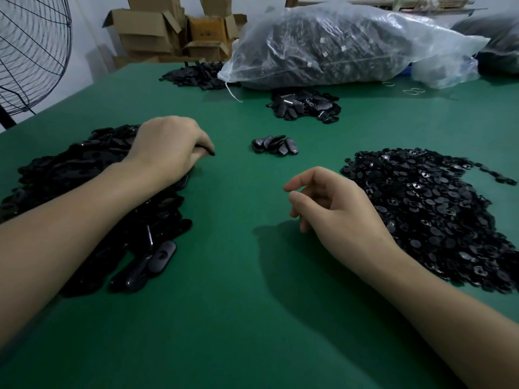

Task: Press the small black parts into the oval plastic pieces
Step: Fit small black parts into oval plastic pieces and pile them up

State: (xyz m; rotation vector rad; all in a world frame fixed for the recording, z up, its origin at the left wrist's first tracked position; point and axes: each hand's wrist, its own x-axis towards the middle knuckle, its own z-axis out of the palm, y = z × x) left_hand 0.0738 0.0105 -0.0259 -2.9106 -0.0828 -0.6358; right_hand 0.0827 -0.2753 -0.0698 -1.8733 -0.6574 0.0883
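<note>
While the L hand [168, 147] sits at the inner edge of the heaped oval plastic pieces [78, 175], its grip pinches one glossy oval piece [208, 151]. R hand [334, 204] hovers, grip loosely curled, holding nothing, just beside the small black parts [427, 203], a spread of flat round discs. Matte green worktop [238, 304] lies open btwn the piles; a small cluster [275, 146] of ovals sits further back.
</note>
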